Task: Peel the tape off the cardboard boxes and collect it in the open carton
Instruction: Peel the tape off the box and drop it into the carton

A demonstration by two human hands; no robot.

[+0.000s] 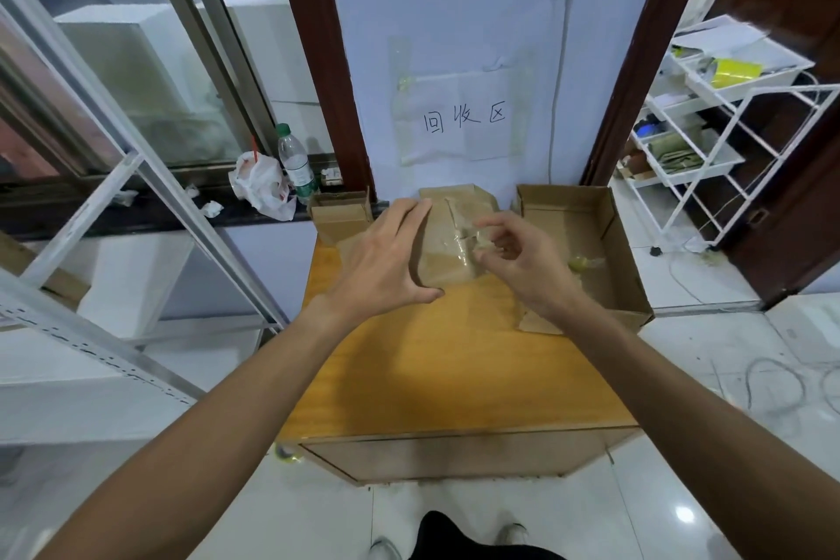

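A brown cardboard box [454, 232] with clear tape [463, 248] across its top stands at the back of the yellow table [436, 368]. My left hand [386, 255] grips the box's left side, thumb at its near edge and fingers over the top. My right hand [513, 255] pinches a piece of the clear tape at the box's right side. The open carton [604, 214] sits to the right, with a crumpled wad of tape [586, 263] inside it. A smaller cardboard box [341, 214] stands at the table's back left.
A white wire rack [709, 141] with trays stands to the right. On the dark sill at the left are a plastic bottle [295, 164] and a white bag [261, 186]. A paper sign [463, 118] hangs on the wall behind. Cables [772, 386] lie on the tiled floor.
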